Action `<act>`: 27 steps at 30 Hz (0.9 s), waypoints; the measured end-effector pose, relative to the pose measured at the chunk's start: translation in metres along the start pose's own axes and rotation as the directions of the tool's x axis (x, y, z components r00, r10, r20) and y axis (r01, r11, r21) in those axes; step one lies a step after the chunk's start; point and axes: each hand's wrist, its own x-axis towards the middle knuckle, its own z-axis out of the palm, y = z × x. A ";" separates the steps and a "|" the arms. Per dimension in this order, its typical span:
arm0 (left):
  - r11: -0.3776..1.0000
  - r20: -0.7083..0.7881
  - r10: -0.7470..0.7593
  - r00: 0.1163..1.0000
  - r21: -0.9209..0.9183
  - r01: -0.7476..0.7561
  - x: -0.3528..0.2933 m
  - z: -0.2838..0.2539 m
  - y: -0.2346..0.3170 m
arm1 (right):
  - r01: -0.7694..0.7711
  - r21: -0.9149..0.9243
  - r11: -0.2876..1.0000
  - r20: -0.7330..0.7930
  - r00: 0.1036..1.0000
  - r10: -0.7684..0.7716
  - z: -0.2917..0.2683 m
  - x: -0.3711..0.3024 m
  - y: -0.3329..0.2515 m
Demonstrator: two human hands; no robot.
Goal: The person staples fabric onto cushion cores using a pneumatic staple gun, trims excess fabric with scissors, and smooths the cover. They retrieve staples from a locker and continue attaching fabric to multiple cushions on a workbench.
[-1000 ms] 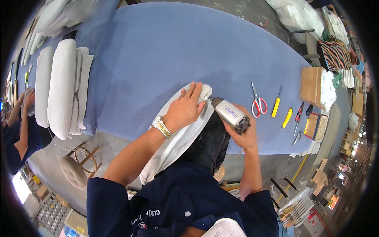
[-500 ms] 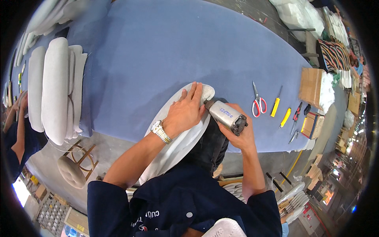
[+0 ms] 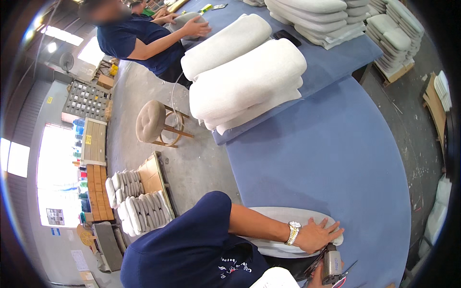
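A light grey padded seat piece [image 3: 307, 214] lies at the near edge of the blue-covered table, partly hidden by my left arm. My left hand [image 3: 314, 236] rests flat on its far right end, fingers spread. Just below it, my right hand [image 3: 317, 278] grips a silver, cylinder-bodied staple gun [image 3: 332, 267]. The gun's nose is close beside the seat piece's edge; whether they touch I cannot tell. Most of my right hand is hidden by the gun and the picture's lower rim.
Stacked grey padded pieces [image 3: 249, 81] stand on the blue table [image 3: 331, 144], with a dark phone [image 3: 287, 37] behind. A co-worker [image 3: 139, 38] handles another pad at far left. A round stool [image 3: 150, 121] and a pallet of cushions [image 3: 144, 201] stand on the floor.
My view has swung left, bringing the co-worker, stool and stacked pads further into the picture. My left hand's fingers are spread wider on the seat piece; my right hand keeps the staple gun.
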 end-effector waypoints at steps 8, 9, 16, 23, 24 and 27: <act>0.997 -0.085 0.021 0.996 -0.076 -0.027 0.013 -0.002 -0.014 | -0.107 -0.242 0.964 -0.062 0.994 0.095 0.006 0.024 0.016; 0.997 -0.096 0.033 0.995 -0.064 -0.040 0.015 -0.002 -0.017 | -0.136 -0.266 0.954 -0.084 0.990 0.117 0.007 0.028 0.019; 0.999 -0.176 0.035 0.984 -0.024 -0.039 0.010 -0.004 -0.026 | 0.062 -0.142 0.988 -0.236 0.967 -0.095 0.034 0.026 0.004; 0.994 -0.236 0.079 0.968 0.089 -0.060 -0.057 0.008 -0.032 | 0.094 -0.107 0.990 -0.187 0.976 -0.112 0.061 -0.035 0.003; 0.993 -0.283 0.068 0.957 0.117 -0.035 -0.070 0.014 -0.037 | 0.123 -0.084 0.989 -0.138 0.981 -0.134 0.073 -0.049 -0.006; 0.985 -0.391 0.017 0.920 0.166 0.053 -0.095 0.026 -0.048 | 0.034 -0.059 0.998 -0.025 0.999 -0.035 0.099 -0.065 -0.017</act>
